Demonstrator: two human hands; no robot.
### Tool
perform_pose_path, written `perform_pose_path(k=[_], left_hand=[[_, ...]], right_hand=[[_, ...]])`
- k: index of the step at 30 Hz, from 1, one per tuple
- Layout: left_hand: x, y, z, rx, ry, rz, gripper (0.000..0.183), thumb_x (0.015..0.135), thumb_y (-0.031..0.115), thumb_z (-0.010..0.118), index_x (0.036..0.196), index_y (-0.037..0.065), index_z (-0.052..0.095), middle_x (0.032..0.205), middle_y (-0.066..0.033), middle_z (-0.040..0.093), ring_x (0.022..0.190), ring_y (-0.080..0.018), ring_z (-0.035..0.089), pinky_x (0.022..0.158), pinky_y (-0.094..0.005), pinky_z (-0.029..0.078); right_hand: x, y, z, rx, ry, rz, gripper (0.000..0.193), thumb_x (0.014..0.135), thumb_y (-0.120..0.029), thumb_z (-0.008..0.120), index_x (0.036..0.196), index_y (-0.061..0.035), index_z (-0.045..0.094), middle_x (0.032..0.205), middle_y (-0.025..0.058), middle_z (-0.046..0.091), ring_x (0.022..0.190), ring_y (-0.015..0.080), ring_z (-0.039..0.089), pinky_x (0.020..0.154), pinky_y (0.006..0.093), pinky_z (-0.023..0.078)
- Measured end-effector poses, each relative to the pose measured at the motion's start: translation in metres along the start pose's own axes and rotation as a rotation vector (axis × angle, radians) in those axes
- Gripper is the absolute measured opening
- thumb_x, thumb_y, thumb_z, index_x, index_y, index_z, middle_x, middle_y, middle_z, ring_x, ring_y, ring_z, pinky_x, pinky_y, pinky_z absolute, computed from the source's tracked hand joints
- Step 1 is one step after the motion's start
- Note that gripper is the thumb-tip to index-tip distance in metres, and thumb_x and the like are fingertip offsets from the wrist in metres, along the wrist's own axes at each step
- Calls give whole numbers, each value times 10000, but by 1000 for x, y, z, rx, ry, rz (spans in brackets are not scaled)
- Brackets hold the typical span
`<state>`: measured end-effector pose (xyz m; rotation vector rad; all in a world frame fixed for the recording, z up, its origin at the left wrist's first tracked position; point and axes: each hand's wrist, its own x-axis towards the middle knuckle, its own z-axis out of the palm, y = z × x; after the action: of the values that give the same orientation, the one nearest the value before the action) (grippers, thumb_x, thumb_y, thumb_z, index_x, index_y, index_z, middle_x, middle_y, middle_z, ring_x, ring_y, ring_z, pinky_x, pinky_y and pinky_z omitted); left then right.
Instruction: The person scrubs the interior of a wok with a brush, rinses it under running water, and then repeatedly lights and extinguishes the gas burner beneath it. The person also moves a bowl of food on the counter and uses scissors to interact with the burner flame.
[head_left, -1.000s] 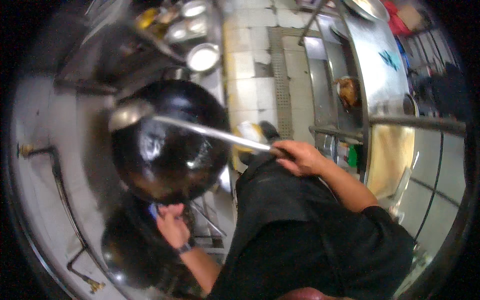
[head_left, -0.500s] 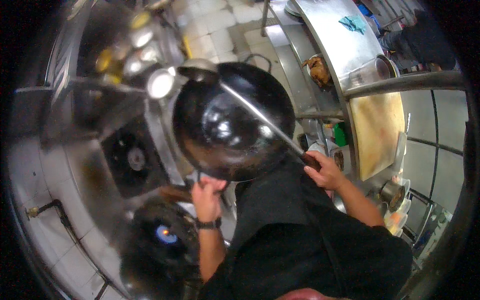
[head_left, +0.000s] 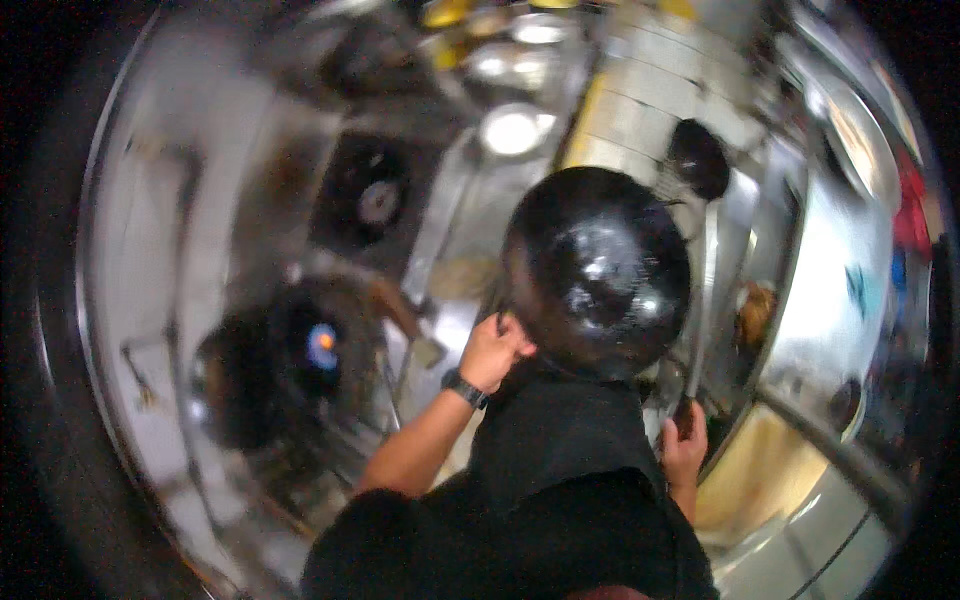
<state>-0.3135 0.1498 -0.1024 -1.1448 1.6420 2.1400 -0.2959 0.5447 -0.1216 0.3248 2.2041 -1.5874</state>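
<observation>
A black wok (head_left: pixel 600 275), glossy inside, is held in front of my body, off the stove. My left hand (head_left: pixel 497 352), with a dark watch on the wrist, is closed at its near left rim; the part it grips is mostly hidden by the fingers. My right hand (head_left: pixel 685 445) is closed round the dark grip of a long-handled ladle (head_left: pixel 708 250). The ladle points away from me along the wok's right side, its dark bowl (head_left: pixel 698 158) beyond the wok. I see no food in the wok.
On the left stove a lit burner (head_left: pixel 322 343) shows a blue and orange flame; another burner (head_left: pixel 378 203) lies farther off. Metal bowls (head_left: pixel 515 128) stand past it. At right are a steel counter (head_left: pixel 835 300), a yellowish cutting board (head_left: pixel 765 480) and a metal rail (head_left: pixel 840 445).
The view has turned, and the wok now sits farther right in it. The ladle, earlier slanting across above the wok, has swung to its right side. Both hands keep their hold.
</observation>
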Motion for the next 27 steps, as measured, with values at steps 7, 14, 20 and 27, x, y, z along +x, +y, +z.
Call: perform_pose_path(k=[7, 14, 20, 27], left_hand=[[-72, 21, -32, -434, 18, 235, 87, 951, 57, 617, 988, 57, 537, 931, -50, 590, 844, -172, 653, 850, -393, 597], [-192, -19, -83, -668, 545, 361, 168, 882, 8, 642, 986, 17, 511, 953, -91, 591, 885, -205, 661, 854, -403, 613], [-225, -83, -150, -836, 926, 521, 180, 849, -13, 655, 963, 19, 519, 889, -102, 606, 844, -240, 655, 846, -407, 582], [-214, -120, -209, 609, 1285, -68, 222, 865, -16, 663, 1086, -4, 667, 1119, -118, 702, 951, -299, 670, 915, -418, 520]], right_hand=[[65, -62, -8, -188, -43, -616, 512, 965, 7, 604, 1444, -19, 423, 1215, 110, 599, 982, 172, 580, 822, 268, 482], [99, -143, 47, -164, -572, -553, 415, 895, 14, 668, 1287, 4, 534, 1001, 60, 600, 876, 143, 563, 778, 272, 482], [71, -218, 201, -446, -1118, -724, 490, 891, -128, 736, 1333, -8, 562, 926, 60, 623, 816, 146, 594, 743, 315, 514], [34, -210, 360, -406, -1756, -18, 257, 983, -227, 634, 1125, -19, 581, 739, 17, 553, 548, 105, 524, 486, 276, 427]])
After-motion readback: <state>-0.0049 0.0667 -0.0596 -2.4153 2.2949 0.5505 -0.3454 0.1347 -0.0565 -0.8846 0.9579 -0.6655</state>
